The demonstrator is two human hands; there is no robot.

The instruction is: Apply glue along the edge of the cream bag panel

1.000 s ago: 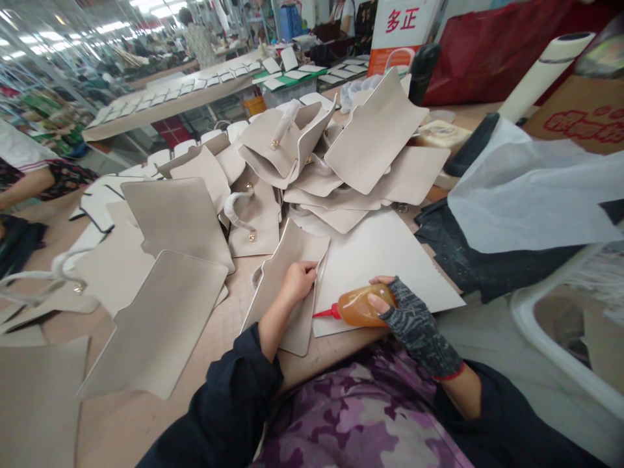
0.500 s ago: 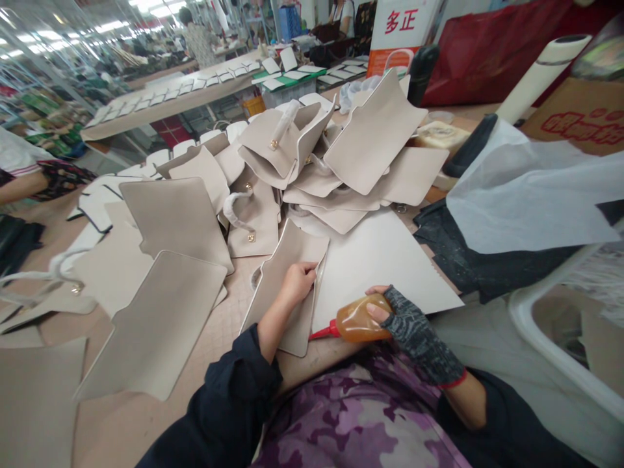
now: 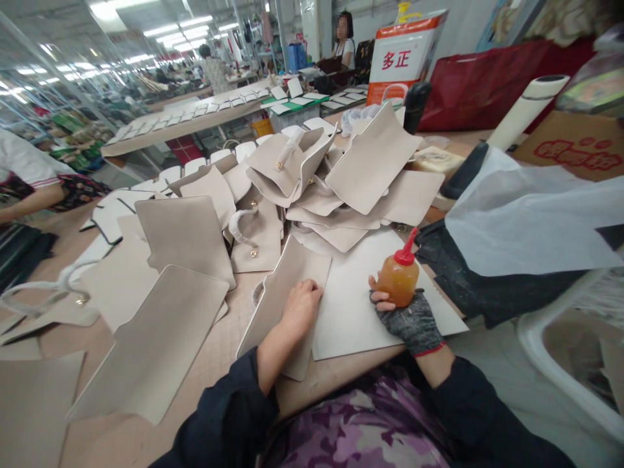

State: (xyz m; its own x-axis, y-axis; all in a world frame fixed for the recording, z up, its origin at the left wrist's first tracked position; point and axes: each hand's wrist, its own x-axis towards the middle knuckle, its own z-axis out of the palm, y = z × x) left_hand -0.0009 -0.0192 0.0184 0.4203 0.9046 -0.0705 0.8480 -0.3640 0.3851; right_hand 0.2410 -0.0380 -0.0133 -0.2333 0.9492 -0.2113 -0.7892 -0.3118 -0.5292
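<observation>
My right hand (image 3: 407, 318), in a grey fingerless glove, is closed round an amber glue bottle (image 3: 398, 278) with a red nozzle pointing up. It hovers over a white board (image 3: 355, 305) near the table's front edge. My left hand (image 3: 302, 305) rests on a beige bag panel (image 3: 287, 286) lying partly on that board, fingers curled at the panel's right edge.
A heap of beige bag panels (image 3: 336, 169) with handles fills the table behind. More panels (image 3: 160, 325) lie to the left. White tissue sheets (image 3: 526, 214) over dark cloth lie at right, beside a white plastic chair (image 3: 550, 351). Another person's arm (image 3: 29, 195) shows far left.
My right hand has turned the glue bottle from lying sideways, nozzle toward the panel, to upright, and raised it. My left hand stays on the panel. The view has tilted up slightly.
</observation>
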